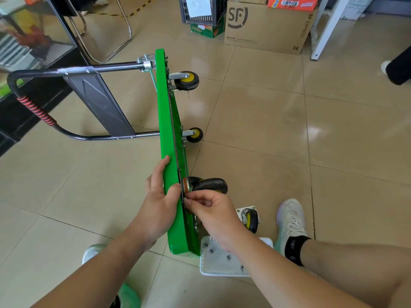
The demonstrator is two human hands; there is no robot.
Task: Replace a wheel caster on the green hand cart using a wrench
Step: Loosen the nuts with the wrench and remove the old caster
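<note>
My left grip (pixel 161 196) is curling round the green cart (pixel 165 121) at its deck edge, steadying it on its side. Right grip (pixel 209 210) is pinching a small fastener (pixel 186 199) (bolt/nut, can't tell) at the caster (pixel 209 185) plate just beyond it. Prob. hand-threading stage; next it's needing a wrench, none in view.

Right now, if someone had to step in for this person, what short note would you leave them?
Left hand grips the edge of the green cart, stood on its side.
Right hand: its fingers pinch small hardware at the plate of the near caster.
A loose caster lies on the floor; the white tray holds fasteners. No wrench visible.
Done, seemingly: one caster off, another seated.
Left: fit remaining fasteners, tighten.
</note>
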